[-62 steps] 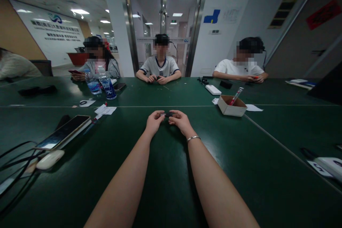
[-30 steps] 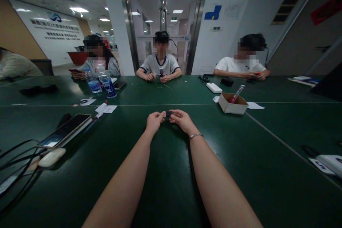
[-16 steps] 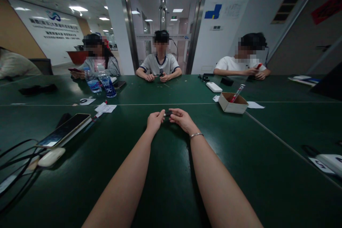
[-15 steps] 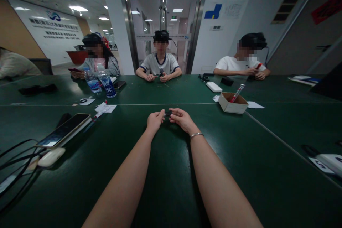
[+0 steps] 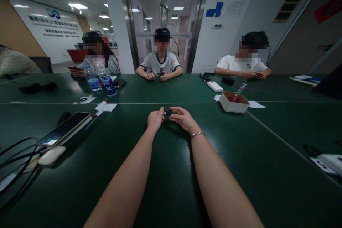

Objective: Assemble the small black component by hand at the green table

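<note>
Both my forearms stretch out over the dark green table. My left hand and my right hand meet at the table's middle, fingers curled. Between their fingertips they pinch a small black object, too small to name. A thin metal bracelet circles my right wrist.
At left lie a phone, a white mouse-like device and black cables. Two water bottles stand beyond. A small cardboard box with a red pen sits at right. Three people sit along the far edge, a fourth at far left.
My hands stay together on the small black object, with only slight finger shifts. The person at far right raised a red item and lowered it again.
</note>
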`<state>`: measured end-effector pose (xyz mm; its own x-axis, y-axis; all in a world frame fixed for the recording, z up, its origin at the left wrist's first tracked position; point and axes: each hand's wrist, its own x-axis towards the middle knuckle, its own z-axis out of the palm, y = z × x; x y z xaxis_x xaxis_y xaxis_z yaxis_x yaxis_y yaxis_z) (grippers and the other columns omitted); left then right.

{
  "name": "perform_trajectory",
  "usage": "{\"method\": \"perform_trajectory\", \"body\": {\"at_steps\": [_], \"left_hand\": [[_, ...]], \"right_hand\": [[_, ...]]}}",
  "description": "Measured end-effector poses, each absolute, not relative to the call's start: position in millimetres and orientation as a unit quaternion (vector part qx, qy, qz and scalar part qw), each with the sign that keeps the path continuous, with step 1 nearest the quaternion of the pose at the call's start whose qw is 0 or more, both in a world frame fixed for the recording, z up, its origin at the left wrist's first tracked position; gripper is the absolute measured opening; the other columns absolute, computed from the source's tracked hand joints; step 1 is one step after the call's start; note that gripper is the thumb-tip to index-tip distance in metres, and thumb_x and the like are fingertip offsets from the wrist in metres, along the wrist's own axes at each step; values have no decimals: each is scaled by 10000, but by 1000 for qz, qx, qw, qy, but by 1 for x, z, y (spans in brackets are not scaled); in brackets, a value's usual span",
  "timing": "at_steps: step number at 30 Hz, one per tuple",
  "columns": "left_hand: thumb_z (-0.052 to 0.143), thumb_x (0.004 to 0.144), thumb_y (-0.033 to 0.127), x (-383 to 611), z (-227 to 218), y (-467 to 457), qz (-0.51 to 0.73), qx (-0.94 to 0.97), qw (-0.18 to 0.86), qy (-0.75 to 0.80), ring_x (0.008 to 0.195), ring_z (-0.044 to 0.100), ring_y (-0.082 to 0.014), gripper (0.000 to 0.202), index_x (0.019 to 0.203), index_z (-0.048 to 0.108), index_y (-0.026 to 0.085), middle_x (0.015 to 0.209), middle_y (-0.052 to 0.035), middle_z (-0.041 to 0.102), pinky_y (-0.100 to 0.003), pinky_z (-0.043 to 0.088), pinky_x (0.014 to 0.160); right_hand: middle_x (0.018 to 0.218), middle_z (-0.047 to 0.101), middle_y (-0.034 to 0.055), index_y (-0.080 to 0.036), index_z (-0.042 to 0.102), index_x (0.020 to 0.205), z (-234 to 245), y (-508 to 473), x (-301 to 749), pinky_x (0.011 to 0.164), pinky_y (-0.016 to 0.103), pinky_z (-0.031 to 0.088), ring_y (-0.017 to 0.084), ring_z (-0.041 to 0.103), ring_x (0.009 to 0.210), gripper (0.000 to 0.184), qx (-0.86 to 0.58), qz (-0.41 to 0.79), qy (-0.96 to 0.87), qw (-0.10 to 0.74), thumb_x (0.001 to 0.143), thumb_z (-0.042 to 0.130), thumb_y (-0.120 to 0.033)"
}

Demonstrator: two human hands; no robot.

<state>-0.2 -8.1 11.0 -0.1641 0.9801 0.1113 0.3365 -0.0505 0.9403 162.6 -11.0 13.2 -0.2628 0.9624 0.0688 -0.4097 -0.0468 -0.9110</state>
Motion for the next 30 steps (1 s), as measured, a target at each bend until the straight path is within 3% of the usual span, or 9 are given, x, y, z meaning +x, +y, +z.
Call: {"method": "perform_trajectory", "body": {"at_steps": [9,15,18,22,25,30], "left_hand": [[484,826,612,-3,2,-6,502,564,348,556,511,513,-139,517,567,591,177,520,-15,557,-259,354,537],[503,799,652,-1,5,-10,509,557,393,524,513,504,-127,521,657,607,161,568,-19,555,-232,354,470],[522,822,570,0,8,-14,521,573,387,500,581,548,-140,414,802,634,172,655,-25,603,-220,378,478],[559,843,368,-1,9,-16,545,637,324,438,749,616,-154,214,955,628,199,849,-39,670,-234,459,623],[550,857,318,-2,10,-17,539,659,298,431,781,626,-156,170,947,626,196,862,-39,675,-253,472,704],[542,869,376,-4,10,-17,518,660,285,465,697,605,-149,210,844,634,189,746,-16,653,-251,436,658]], "right_hand": [[709,673,13,-152,685,931,13,-10,160,637,219,575,119,652,617,300,-338,648,-438,523,657,806,-166],[701,692,33,-146,668,869,16,-11,159,607,214,572,117,650,585,227,-348,652,-416,529,692,806,-184],[678,690,49,-144,647,816,17,-11,159,573,217,571,127,650,565,202,-356,653,-396,539,709,806,-209],[661,685,62,-144,628,774,17,-11,159,533,208,564,131,643,539,223,-362,653,-384,543,715,817,-246],[641,674,61,-141,627,756,17,-10,159,509,195,554,126,633,519,241,-365,654,-381,543,712,827,-269],[650,681,59,-144,646,780,15,-10,160,528,207,561,128,636,531,231,-355,655,-388,543,708,827,-267]]}}
